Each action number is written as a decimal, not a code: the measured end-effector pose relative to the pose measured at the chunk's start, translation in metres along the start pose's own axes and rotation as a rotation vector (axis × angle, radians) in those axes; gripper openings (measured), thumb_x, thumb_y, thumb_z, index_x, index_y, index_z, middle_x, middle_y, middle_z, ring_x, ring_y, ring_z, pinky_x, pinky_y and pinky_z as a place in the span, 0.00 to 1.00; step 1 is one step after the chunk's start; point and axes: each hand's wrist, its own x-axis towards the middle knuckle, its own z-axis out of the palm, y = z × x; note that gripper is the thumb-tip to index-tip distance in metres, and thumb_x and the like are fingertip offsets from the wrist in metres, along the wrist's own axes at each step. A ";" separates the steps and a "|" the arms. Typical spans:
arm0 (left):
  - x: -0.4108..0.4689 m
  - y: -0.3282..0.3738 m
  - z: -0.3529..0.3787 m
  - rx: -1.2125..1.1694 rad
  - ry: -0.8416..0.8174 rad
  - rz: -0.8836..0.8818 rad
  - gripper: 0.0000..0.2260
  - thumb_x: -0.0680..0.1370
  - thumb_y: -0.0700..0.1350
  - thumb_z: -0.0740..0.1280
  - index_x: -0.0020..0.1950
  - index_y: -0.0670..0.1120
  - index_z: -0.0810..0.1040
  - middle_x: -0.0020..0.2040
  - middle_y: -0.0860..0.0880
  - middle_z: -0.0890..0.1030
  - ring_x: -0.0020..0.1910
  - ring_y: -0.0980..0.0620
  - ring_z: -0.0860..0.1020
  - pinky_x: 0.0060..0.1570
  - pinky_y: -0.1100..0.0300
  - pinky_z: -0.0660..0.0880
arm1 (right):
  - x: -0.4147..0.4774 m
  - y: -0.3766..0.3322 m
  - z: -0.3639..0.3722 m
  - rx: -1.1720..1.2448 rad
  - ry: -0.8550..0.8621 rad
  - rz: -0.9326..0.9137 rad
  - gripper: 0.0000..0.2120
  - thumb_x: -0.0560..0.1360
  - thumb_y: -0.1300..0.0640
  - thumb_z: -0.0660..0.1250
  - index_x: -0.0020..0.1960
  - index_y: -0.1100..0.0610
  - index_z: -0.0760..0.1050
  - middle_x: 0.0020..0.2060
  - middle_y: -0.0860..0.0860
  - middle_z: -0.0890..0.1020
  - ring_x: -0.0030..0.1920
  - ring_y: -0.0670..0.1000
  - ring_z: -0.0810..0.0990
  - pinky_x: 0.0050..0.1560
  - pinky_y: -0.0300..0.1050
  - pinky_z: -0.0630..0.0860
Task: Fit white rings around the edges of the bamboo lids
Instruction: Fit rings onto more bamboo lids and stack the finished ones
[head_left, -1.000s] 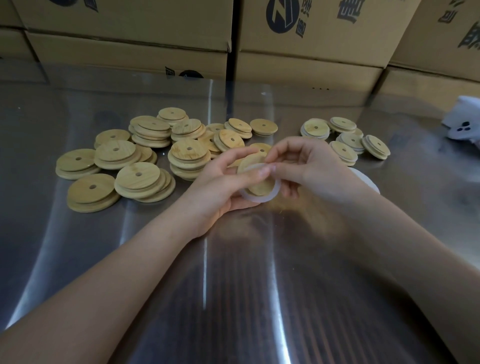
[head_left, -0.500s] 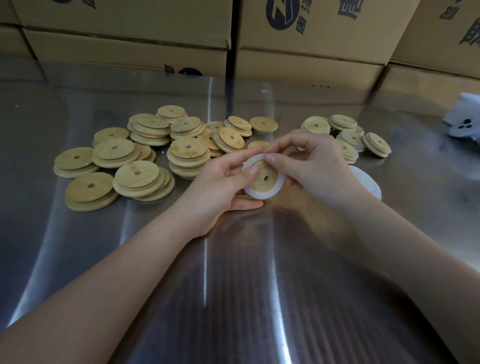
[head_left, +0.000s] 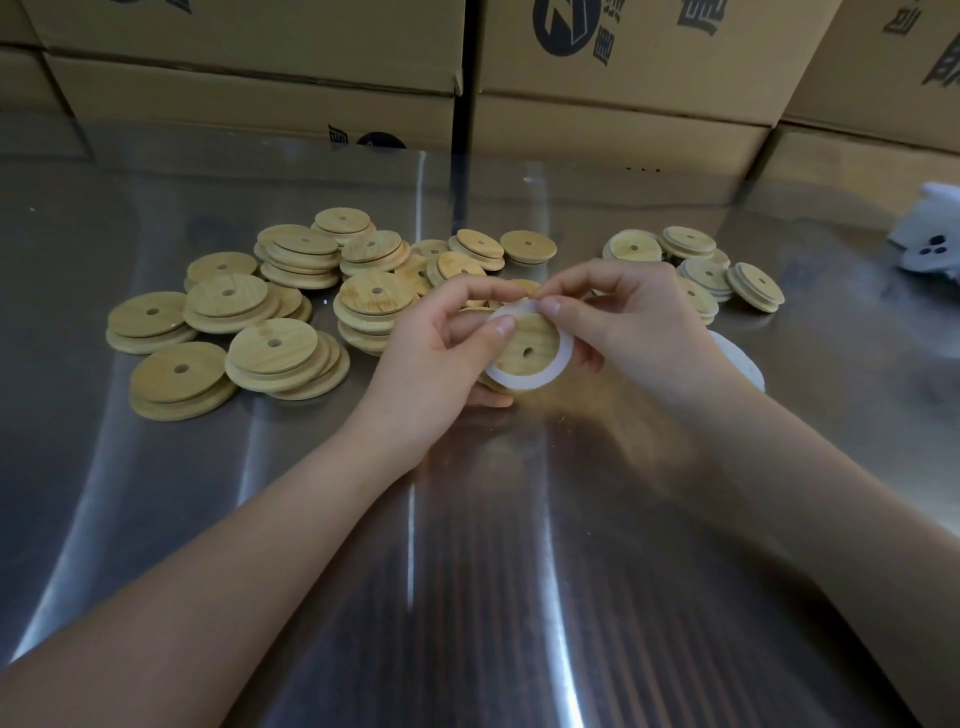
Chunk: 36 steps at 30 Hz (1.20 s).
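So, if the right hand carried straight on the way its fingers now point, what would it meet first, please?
Most likely the left hand, whose fingers lie leftward of the right hand as it pinches the white ring at the top edge of the lid. The lid pile lies beyond; depth is unclear.

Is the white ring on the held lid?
On: the white ring circles the lid wherever its edge shows; under the left hand and right hand, cannot tell.
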 end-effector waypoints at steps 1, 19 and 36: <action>0.000 0.000 0.000 0.007 0.014 0.004 0.09 0.81 0.38 0.65 0.54 0.52 0.79 0.45 0.50 0.86 0.46 0.50 0.84 0.39 0.45 0.83 | 0.000 0.000 0.000 0.003 -0.002 0.003 0.08 0.76 0.62 0.70 0.42 0.49 0.82 0.32 0.45 0.82 0.28 0.47 0.77 0.27 0.39 0.74; 0.002 0.002 -0.002 -0.021 0.076 -0.016 0.10 0.81 0.37 0.64 0.52 0.50 0.82 0.47 0.53 0.86 0.48 0.51 0.85 0.38 0.49 0.84 | 0.003 0.005 -0.004 0.081 -0.049 -0.056 0.09 0.75 0.65 0.69 0.44 0.51 0.81 0.39 0.50 0.84 0.39 0.49 0.83 0.38 0.42 0.81; 0.001 0.006 -0.002 0.003 0.079 -0.058 0.04 0.80 0.41 0.67 0.47 0.49 0.78 0.41 0.51 0.85 0.43 0.52 0.84 0.39 0.46 0.83 | 0.000 0.004 -0.003 0.108 -0.110 -0.041 0.08 0.75 0.67 0.69 0.44 0.54 0.80 0.38 0.49 0.83 0.39 0.49 0.82 0.41 0.43 0.82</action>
